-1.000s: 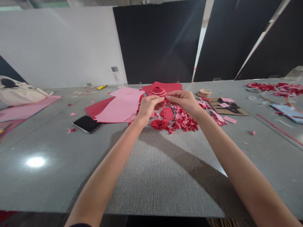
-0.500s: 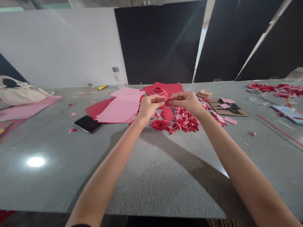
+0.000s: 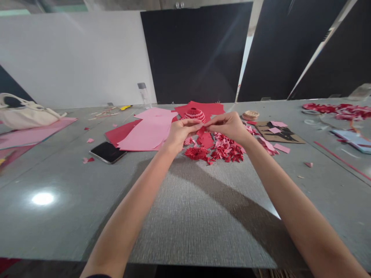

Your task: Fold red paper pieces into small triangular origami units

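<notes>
While the left grip (image 3: pixel 184 133) and right grip (image 3: pixel 228 126) clamp a small red paper piece (image 3: pixel 200 131) between them, a fingertip slip could drop it among the loose folded pieces (image 3: pixel 226 150), just beside the round paper dome (image 3: pixel 194 114).

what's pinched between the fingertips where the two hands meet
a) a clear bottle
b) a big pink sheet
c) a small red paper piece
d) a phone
c, the small red paper piece sits at the meeting fingertips of the left hand and right hand, just below the ribbed red paper dome.
</notes>
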Demonstrator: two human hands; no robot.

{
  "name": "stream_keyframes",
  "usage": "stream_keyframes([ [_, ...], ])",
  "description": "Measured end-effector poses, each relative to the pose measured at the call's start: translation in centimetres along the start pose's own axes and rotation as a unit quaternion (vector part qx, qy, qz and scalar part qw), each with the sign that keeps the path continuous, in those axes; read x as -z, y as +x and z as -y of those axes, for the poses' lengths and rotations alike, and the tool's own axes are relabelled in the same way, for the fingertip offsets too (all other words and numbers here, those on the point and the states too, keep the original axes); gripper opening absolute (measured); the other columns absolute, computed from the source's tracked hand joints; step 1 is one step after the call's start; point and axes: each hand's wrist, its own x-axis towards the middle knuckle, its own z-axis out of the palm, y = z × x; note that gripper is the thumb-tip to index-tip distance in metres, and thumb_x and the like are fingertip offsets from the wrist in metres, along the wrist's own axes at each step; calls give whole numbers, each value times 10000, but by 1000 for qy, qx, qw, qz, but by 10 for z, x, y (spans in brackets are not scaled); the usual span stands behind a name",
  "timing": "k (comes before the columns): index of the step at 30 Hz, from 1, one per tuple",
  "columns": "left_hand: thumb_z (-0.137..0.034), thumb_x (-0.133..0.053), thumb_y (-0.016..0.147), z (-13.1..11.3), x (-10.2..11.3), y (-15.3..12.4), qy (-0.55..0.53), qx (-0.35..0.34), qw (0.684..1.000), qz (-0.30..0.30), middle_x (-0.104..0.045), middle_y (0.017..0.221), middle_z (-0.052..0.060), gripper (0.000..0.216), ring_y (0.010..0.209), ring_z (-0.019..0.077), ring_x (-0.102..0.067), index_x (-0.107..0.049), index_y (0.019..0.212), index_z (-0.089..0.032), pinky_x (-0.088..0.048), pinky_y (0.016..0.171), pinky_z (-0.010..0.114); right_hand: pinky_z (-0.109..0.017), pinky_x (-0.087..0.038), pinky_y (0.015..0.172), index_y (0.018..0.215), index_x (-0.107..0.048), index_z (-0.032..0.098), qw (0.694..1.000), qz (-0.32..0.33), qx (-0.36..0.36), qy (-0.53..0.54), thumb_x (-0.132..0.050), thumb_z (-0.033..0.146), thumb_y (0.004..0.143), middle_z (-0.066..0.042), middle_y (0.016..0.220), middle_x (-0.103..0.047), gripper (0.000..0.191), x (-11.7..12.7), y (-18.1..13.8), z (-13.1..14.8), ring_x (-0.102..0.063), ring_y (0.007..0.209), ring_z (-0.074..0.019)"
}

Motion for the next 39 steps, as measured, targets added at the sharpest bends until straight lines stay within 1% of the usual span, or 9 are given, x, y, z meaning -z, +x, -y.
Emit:
stream_keyframes([
  [6,-151,-819,649,4,5,4,-2,1,1000,11,-743,851,49,223,705,127,-687,-738,857,-161,-539,721,253,-371,-575,832,790,-764,163,995,23,-35,93,-730,368,763,-87,829,-751,209,0,-1,2,-717,820,-212],
  [10,-140,-818,649,5,5,5,0,-2,1000,1,-740,809,46,224,745,133,-696,-743,859,-164,-541,710,236,-347,-570,813,834,-753,152,996,19,-32,80,-775,420,722,-84,835,-749,292,0,0,-1,-707,801,-189],
  [14,-88,-814,617,1,-1,2,-31,-5,999,-5,-734,765,27,204,693,119,-691,-731,794,-146,-556,738,243,-338,-570,814,854,-745,162,995,27,-45,86,-799,425,686,-66,815,-751,317,1,1,-4,-706,786,-177],
  [21,-110,-810,615,0,-3,0,-23,0,1000,-7,-738,776,34,231,744,153,-706,-722,824,-151,-564,784,295,-368,-574,846,889,-733,177,992,25,-44,115,-835,364,644,-60,846,-757,325,5,2,-10,-721,844,-206],
  [25,-130,-817,612,1,-5,-1,29,-42,999,-6,-733,805,41,218,757,151,-696,-711,801,-149,-559,794,306,-370,-575,842,928,-706,167,993,23,-39,109,-856,330,606,-69,870,-751,391,7,3,-10,-716,874,-217],
  [30,-90,-780,658,0,-10,-3,118,-129,985,5,-698,790,37,162,796,156,-666,-670,757,-155,-547,772,311,-342,-578,700,881,-646,179,996,-21,-23,81,-888,325,542,-63,888,-718,441,4,8,-13,-699,772,-199],
  [34,-64,-679,763,1,-12,-4,155,-85,984,15,-681,791,41,107,780,160,-657,-694,798,-164,-538,702,294,-338,-562,700,864,-653,195,999,-17,27,41,-835,371,638,-54,909,-688,340,3,9,-18,-661,764,-170],
  [37,-61,-625,794,3,-12,-4,123,-41,991,11,-688,783,38,151,763,149,-656,-715,833,-175,-536,682,269,-344,-556,740,867,-712,211,997,19,72,-21,-826,351,651,-62,1009,-654,282,4,8,-20,-638,839,-179],
  [39,-69,-627,790,4,-11,-3,92,-20,996,1,-703,805,36,157,754,139,-656,-724,844,-181,-536,694,264,-349,-551,737,845,-749,230,995,32,79,-60,-829,336,642,-62,1012,-635,243,4,7,-20,-625,850,-186],
])
